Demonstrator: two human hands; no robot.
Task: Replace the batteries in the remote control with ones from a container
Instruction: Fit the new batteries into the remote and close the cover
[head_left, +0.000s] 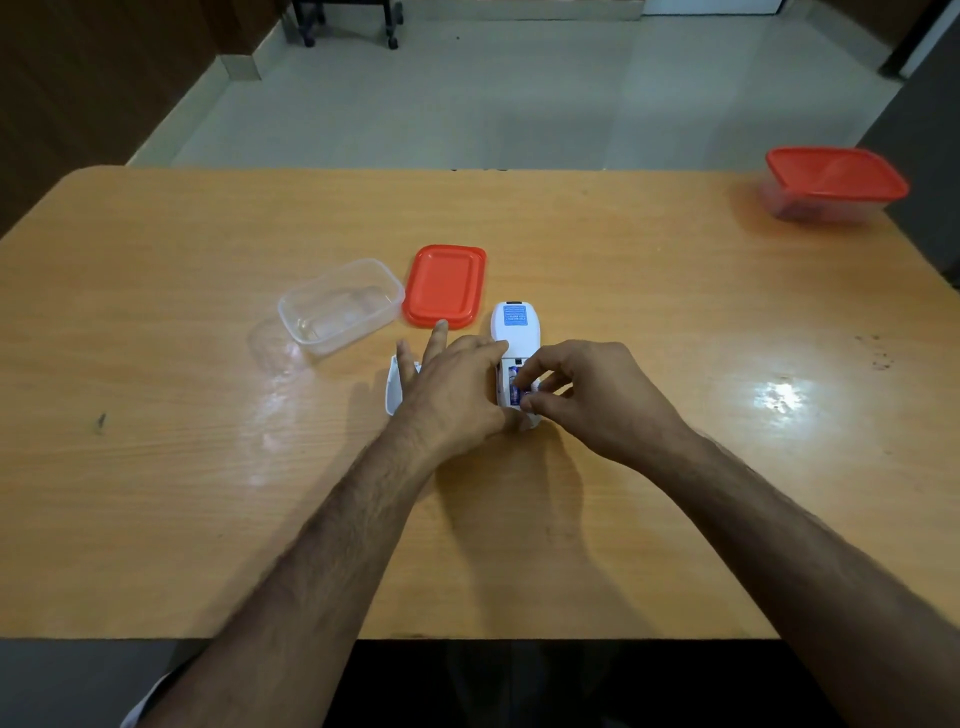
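Note:
A white remote control (517, 332) lies face down in the middle of the table, its battery bay uncovered. A blue battery (514, 387) sits in the bay. My right hand (587, 395) pinches a second battery (529, 399) at the bay's near end. My left hand (457, 384) steadies the remote's left side, with its outer fingers stretched out straight. The white battery cover (393, 389) lies just left of that hand. The clear container (340, 305) stands uncovered and looks empty, its red lid (444, 286) beside it.
A second clear container with a red lid (834, 182) stands closed at the table's far right corner. The wooden table (208, 467) ends close to my body. Tiled floor and chair wheels lie beyond the far edge.

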